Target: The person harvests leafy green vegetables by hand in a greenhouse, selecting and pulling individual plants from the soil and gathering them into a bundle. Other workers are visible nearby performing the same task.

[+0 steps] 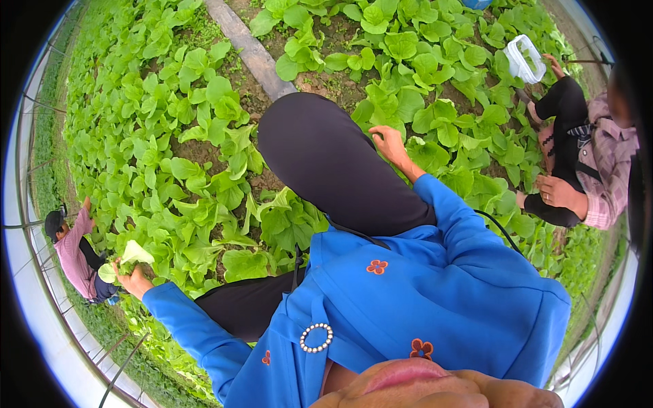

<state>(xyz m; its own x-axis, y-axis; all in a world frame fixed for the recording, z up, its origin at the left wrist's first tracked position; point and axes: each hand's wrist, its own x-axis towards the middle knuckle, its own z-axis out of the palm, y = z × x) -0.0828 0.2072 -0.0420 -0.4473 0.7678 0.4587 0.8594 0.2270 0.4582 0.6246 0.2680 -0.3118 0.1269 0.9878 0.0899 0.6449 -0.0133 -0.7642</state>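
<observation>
At the left side of the head view, my left hand (133,280) grips a small bunch of picked greens (135,253), one leaf showing its pale underside. My right hand (392,145) is beside my right knee, just over the leafy green plants (436,122). Its fingers are curled, and nothing shows in them; the far side of the fingers is partly hidden by the knee. Broad-leaved greens (288,224) grow thickly between my legs and around me, with brown soil (265,181) visible in gaps.
A grey plank (250,48) runs away from my knee through the bed. At right, a co-worker (607,153) crouches with a hand by a white plastic bucket (525,58). Another person (76,255) crouches at far left. A metal frame (30,239) and sheeting line the edges.
</observation>
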